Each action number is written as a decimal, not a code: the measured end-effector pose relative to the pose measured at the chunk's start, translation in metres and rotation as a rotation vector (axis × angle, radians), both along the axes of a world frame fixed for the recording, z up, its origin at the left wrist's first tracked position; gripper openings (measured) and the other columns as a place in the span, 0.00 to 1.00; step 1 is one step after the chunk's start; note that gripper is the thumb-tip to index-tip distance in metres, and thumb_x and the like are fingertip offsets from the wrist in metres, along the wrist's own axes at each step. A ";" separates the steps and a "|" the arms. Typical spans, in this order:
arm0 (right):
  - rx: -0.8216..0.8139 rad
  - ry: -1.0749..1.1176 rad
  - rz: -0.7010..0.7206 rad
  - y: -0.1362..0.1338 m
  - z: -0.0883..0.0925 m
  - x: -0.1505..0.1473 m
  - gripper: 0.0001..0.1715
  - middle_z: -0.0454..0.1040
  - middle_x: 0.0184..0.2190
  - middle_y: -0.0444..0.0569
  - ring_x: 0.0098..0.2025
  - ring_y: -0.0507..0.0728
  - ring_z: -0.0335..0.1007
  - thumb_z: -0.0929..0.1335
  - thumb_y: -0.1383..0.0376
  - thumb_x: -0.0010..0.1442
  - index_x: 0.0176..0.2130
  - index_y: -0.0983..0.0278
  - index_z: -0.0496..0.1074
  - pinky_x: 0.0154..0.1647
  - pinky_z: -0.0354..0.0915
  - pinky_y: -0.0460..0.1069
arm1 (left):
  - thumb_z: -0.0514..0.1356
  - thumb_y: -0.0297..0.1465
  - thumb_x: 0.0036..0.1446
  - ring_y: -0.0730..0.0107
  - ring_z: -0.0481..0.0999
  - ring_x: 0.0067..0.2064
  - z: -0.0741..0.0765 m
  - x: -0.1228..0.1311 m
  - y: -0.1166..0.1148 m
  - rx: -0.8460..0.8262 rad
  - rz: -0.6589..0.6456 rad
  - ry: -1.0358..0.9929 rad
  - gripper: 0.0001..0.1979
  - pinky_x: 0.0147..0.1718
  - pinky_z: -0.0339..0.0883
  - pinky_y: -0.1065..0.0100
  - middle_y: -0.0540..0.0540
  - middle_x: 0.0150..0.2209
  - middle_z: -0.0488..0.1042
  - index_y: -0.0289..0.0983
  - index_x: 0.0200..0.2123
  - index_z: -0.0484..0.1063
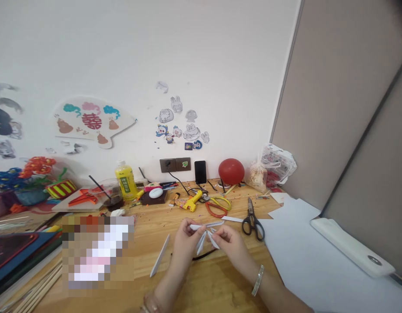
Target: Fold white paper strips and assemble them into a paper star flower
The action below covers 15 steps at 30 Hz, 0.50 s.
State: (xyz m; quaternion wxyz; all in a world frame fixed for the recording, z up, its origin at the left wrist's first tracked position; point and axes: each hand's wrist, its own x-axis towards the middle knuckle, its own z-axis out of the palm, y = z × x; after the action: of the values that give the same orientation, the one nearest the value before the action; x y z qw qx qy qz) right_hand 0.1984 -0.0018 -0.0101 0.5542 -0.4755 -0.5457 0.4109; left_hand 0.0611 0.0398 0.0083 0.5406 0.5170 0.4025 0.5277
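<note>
Between my hands is a piece of folded white paper [201, 244], with several narrow pointed parts fanning out from the middle. My left hand [188, 234] pinches its left side, thumb over the top. On the other side my right hand [226, 238] grips the paper between thumb and fingers. A folded paper strip [160, 255] lies on the table left of my left hand, and another strip [232, 220] rests beyond my right hand. Under the paper a thin dark curved thing [205, 254] shows in part. Black-handled scissors [252, 221] lie to the right.
A yellow glue gun [193, 201], red-and-yellow-handled pliers or cutters [219, 206] and a red balloon [231, 171] are toward the wall. White paper sheets [292, 248] cover the right side. A yellow drink bottle [125, 180] and a cup of dark liquid [113, 201] stand back left.
</note>
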 end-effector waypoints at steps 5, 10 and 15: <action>-0.005 0.137 -0.172 0.005 0.011 0.016 0.25 0.71 0.38 0.51 0.34 0.55 0.69 0.65 0.46 0.50 0.38 0.63 0.64 0.36 0.65 0.51 | 0.68 0.41 0.30 0.73 0.70 0.24 -0.001 0.001 0.004 -0.028 0.014 -0.093 0.23 0.25 0.63 0.72 0.54 0.20 0.71 0.37 0.25 0.60; -0.194 0.127 0.066 0.008 0.001 0.013 0.26 0.72 0.32 0.49 0.31 0.54 0.69 0.67 0.47 0.48 0.38 0.64 0.65 0.32 0.65 0.50 | 0.67 0.41 0.32 0.72 0.72 0.25 -0.002 0.000 0.005 -0.019 0.034 -0.062 0.22 0.26 0.64 0.71 0.51 0.23 0.73 0.36 0.24 0.61; -0.092 0.006 0.188 0.008 -0.007 0.006 0.19 0.70 0.26 0.44 0.29 0.53 0.68 0.69 0.55 0.48 0.35 0.65 0.67 0.32 0.64 0.48 | 0.67 0.42 0.33 0.70 0.73 0.26 -0.005 -0.003 0.008 -0.065 -0.044 -0.022 0.20 0.29 0.68 0.68 0.50 0.25 0.74 0.36 0.20 0.60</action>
State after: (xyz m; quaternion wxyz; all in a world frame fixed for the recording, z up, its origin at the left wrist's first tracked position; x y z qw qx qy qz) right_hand 0.2044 0.0063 -0.0168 0.4926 -0.4457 -0.5669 0.4871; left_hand 0.0577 0.0475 0.0036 0.5729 0.5023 0.4019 0.5079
